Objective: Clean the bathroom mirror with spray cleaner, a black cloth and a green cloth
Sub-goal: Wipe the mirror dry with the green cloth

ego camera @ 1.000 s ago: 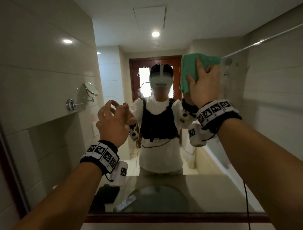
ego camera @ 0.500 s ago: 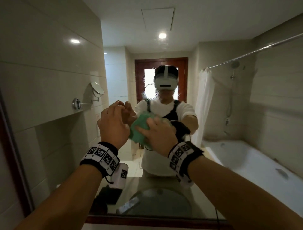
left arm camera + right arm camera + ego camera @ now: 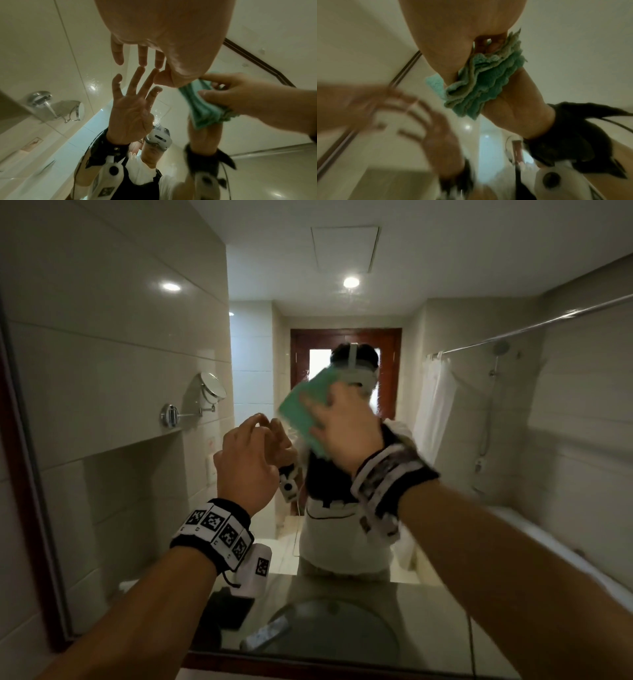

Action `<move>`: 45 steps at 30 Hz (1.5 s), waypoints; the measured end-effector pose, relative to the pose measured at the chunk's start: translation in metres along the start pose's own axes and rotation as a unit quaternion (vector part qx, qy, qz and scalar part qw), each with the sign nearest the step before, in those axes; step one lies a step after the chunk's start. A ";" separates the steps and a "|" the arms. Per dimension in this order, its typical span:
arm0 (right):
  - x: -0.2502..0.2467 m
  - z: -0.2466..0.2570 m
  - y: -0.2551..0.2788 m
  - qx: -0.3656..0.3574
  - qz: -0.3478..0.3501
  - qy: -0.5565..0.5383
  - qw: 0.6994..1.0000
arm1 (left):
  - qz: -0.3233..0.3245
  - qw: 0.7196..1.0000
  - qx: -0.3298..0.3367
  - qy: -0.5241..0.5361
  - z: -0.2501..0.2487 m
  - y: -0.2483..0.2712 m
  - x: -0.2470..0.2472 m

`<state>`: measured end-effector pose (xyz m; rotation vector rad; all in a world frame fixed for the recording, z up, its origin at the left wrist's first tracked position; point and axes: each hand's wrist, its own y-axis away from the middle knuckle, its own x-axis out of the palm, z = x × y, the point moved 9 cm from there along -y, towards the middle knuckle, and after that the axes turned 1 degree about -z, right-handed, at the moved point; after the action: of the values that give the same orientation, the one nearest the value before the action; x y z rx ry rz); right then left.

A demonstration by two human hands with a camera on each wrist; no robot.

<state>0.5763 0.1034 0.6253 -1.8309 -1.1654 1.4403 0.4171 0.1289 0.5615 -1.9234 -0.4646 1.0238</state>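
The bathroom mirror [image 3: 479,440] fills the head view, with its dark wooden frame along the bottom and left. My right hand [image 3: 346,433] holds the folded green cloth [image 3: 303,410] against the glass, over the reflection of my head. The cloth [image 3: 204,108] shows bunched between thumb and fingers in the left wrist view, and it [image 3: 481,88] lies layered under the palm in the blurred right wrist view. My left hand [image 3: 253,463] is just left of the cloth, and its straight fingertips [image 3: 142,63] touch the glass. No spray bottle is clearly seen.
The mirror reflects the counter with a round sink [image 3: 335,631], a dark object [image 3: 233,611] and a pale object [image 3: 265,637] lying beside it. A round shaving mirror [image 3: 212,386] on an arm, a shower curtain [image 3: 435,402] and a bathtub also show as reflections.
My right hand swept the green cloth from the upper right of the glass down to the middle, then back up a little. The left hand stayed with its fingertips on the glass.
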 end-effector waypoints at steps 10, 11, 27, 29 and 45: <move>0.037 0.056 0.057 -0.066 0.031 0.000 0.997 | -0.002 0.999 -0.013 0.032 0.000 0.002 -0.008; 0.035 0.046 0.057 -0.046 0.030 0.008 0.998 | 0.000 0.999 -0.019 0.029 -0.001 0.002 -0.008; -0.049 -0.255 0.162 0.379 -0.110 -0.095 0.914 | -0.020 0.996 -0.076 -0.042 -0.021 0.003 0.014; -0.048 -0.254 0.162 0.383 -0.120 -0.091 0.911 | -0.028 0.996 -0.072 -0.040 -0.022 0.002 0.012; -0.025 -0.132 0.050 0.298 -0.103 -0.071 0.946 | -0.036 0.995 -0.050 -0.074 0.047 -0.004 -0.014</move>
<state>0.7156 0.0709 0.6352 -1.1726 -0.8243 1.5980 0.3718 0.1470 0.5591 -1.9116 -0.6763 1.1202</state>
